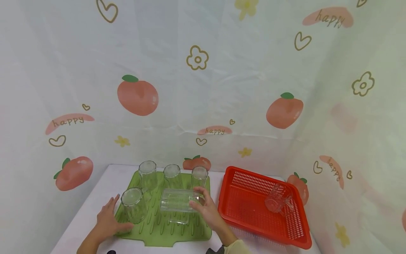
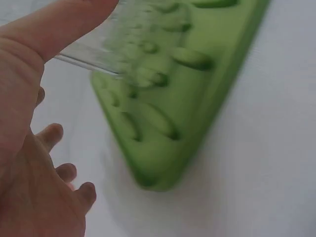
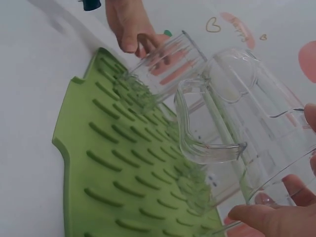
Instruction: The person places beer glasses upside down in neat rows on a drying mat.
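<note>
My right hand (image 1: 209, 211) grips a clear glass mug (image 1: 176, 200) by its base end, the mug lying sideways over the green drying mat (image 1: 161, 231). The mug's handle (image 3: 185, 121) hangs downward in the head view. Beside the mat's left edge, my left hand (image 1: 106, 220) has its fingers spread around the near-left clear glass (image 1: 133, 206), which stands on the mat. Whether that hand touches the glass I cannot tell. In the left wrist view the thumb (image 2: 64, 24) lies in front of the glass, with the other fingers apart from it.
Along the mat's back row stand three clear glasses: left (image 1: 148, 176), middle (image 1: 173, 176) and right (image 1: 199, 176). To the right, a red plastic basket (image 1: 244, 225) holds clear glassware (image 1: 276, 201) at its right side. A printed curtain (image 1: 222, 88) hangs behind the white table (image 1: 95, 192).
</note>
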### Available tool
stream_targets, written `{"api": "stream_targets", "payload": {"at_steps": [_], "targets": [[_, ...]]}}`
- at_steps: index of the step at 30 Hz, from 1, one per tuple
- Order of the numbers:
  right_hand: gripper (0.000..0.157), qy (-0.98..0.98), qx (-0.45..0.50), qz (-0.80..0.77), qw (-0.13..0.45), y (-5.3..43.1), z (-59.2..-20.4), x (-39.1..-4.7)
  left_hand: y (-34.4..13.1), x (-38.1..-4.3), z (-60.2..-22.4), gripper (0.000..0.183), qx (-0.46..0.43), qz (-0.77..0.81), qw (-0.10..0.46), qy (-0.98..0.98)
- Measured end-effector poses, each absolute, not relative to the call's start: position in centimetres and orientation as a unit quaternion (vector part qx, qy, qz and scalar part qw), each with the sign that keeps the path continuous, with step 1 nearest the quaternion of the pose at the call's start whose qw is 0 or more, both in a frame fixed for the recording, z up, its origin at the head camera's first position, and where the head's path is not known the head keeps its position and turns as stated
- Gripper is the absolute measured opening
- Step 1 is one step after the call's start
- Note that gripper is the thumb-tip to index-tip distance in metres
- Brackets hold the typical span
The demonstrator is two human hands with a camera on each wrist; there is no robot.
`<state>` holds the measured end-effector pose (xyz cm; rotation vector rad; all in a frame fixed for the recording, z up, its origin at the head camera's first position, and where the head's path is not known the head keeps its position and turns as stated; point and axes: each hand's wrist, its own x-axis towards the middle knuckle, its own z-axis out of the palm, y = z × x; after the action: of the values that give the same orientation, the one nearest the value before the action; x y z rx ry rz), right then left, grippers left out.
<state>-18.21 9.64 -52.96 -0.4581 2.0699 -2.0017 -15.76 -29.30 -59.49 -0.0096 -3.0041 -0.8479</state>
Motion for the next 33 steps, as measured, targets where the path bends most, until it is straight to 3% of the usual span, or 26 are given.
{"api": "stream_targets", "payload": {"at_steps": [7, 14, 33], "targets": [[0.056, 0.704, -0.159, -0.683, 0.116, 9.3, -53.0, -18.1, -30.0, -15.6, -56.3, 0.130, -0.018, -0.267, 0.020, -0.963], [0.053, 0.695, -0.159, -0.690, 0.123, 9.0, -53.5, -18.4, -29.5, -15.5, -53.1, 0.133, -0.047, -0.283, 0.068, -0.956], [0.052, 0.685, -0.150, -0.702, 0.125, 8.5, -53.4, -18.1, -23.3, -15.6, -48.6, 0.094, -0.073, -0.359, 0.118, -0.923]]}}
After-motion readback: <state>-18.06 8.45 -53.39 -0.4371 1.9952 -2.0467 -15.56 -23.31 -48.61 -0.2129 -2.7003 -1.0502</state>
